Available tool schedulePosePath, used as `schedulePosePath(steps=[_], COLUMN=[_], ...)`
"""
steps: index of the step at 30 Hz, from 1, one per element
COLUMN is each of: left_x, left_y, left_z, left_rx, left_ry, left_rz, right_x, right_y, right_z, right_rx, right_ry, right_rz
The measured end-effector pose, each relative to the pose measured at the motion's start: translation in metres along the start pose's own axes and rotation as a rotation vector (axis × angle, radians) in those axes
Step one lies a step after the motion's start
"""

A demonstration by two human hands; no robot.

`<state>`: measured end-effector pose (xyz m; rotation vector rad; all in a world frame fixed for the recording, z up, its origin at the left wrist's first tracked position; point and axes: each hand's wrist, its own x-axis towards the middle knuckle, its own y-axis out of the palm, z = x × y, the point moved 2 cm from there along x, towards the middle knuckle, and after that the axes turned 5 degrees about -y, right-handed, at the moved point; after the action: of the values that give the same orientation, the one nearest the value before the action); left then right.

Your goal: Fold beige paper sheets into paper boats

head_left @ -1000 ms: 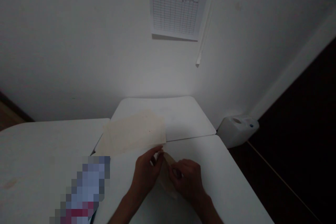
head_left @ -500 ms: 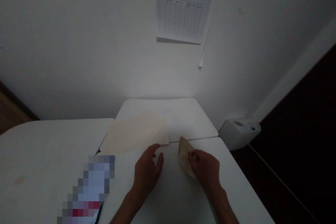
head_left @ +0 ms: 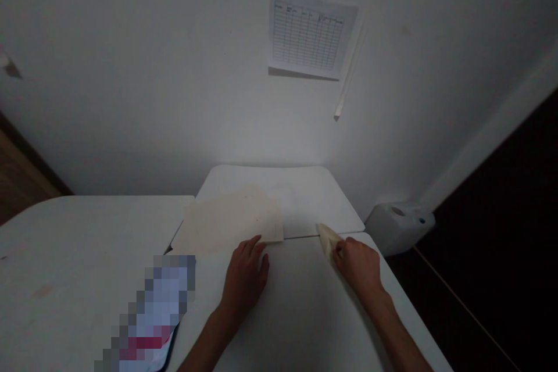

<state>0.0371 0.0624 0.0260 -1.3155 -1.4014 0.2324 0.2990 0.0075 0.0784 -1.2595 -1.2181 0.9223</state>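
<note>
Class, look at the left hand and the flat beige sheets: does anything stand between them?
Nothing visible does: the left hand is at the near edge of the beige sheets; whether it touches them is hard to tell.

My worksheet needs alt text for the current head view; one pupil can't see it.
A person's right hand pinches a thin tan piece at a white table, while the open left hand is close to the near edge of some flat pale sheets. A gridded page hangs on the wall behind.

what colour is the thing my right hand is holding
The piece in your right hand is pale beige; the head view shows it.
</note>
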Motion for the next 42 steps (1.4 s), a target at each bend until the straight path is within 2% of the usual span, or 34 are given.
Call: schedulePosePath(steps=[5,9,12,16,19,23,28,30,33,36,42], left_x=[-0.004,-0.003,-0.003,-0.003,-0.003,-0.004,-0.001,0.000,0.002,0.002,-0.001], left_y=[0.004,0.003,0.003,0.003,0.001,-0.003,-0.005,-0.003,0.001,0.003,0.001], left_z=[-0.002,0.000,0.000,-0.002,-0.007,-0.021,-0.041,-0.045,-0.046,-0.045,-0.047], left_rx=[-0.021,-0.046,-0.075,-0.138,-0.202,-0.288,-0.410,-0.454,-0.491,-0.510,-0.519], left_ry=[0.029,0.020,0.011,-0.004,-0.027,-0.134,-0.296,-0.336,-0.393,-0.435,-0.479], left_rz=[0.011,0.009,0.015,0.035,0.066,0.131,0.275,0.323,0.370,0.388,0.353], right_x=[-0.002,-0.008,-0.011,-0.008,-0.004,-0.006,-0.028,-0.037,-0.048,-0.056,-0.065], right_y=[-0.003,-0.006,0.001,0.021,0.030,0.032,0.028,0.025,0.017,0.011,0.007], right_z=[0.003,-0.012,-0.030,-0.046,-0.046,-0.027,0.019,0.037,0.058,0.071,0.083], right_rx=[0.037,0.216,0.417,0.688,0.769,0.811,0.918,1.051,1.129,1.157,1.156], right_ry=[-0.033,-0.017,0.018,0.071,0.084,0.110,0.122,0.126,0.127,0.120,0.082], right_rz=[-0.024,-0.183,-0.273,-0.184,-0.136,-0.161,-0.163,-0.154,-0.170,-0.158,-0.200])
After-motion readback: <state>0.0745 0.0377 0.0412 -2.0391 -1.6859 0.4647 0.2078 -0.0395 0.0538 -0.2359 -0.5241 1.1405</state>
